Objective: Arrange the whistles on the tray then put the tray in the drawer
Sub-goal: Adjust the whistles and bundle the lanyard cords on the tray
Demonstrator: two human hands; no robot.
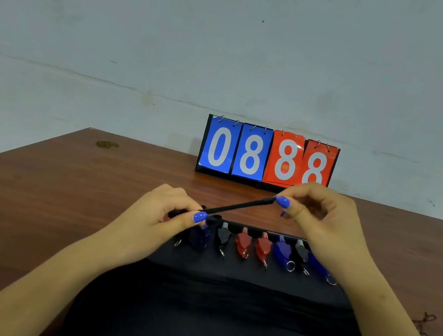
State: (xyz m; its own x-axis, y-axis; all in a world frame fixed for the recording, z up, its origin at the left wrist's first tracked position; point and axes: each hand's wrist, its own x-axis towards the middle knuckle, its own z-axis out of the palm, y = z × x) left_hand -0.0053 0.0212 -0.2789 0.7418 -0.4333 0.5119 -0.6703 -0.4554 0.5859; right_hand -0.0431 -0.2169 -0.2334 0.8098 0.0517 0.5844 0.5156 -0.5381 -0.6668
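Observation:
A black tray (241, 268) lies on the wooden table in front of me. Several whistles stand in a row on it: a dark blue one (198, 237), a black one (222, 237), two red ones (242, 243), a blue one (282, 251), another black one (301, 253) and a blue one (318, 266) partly behind my right wrist. Above the row I hold a black strap (237, 207) stretched taut. My left hand (168, 214) pinches its lower left end. My right hand (318, 210) pinches its upper right end. What hangs from the strap is hidden by my left hand.
A flip scoreboard (267, 158) with blue and red number cards stands at the table's back against the wall. A thin reddish cord (424, 326) lies near the right table edge. A yellowish stain (107, 144) marks the far left corner. My dark clothing (217, 328) covers the tray's near side.

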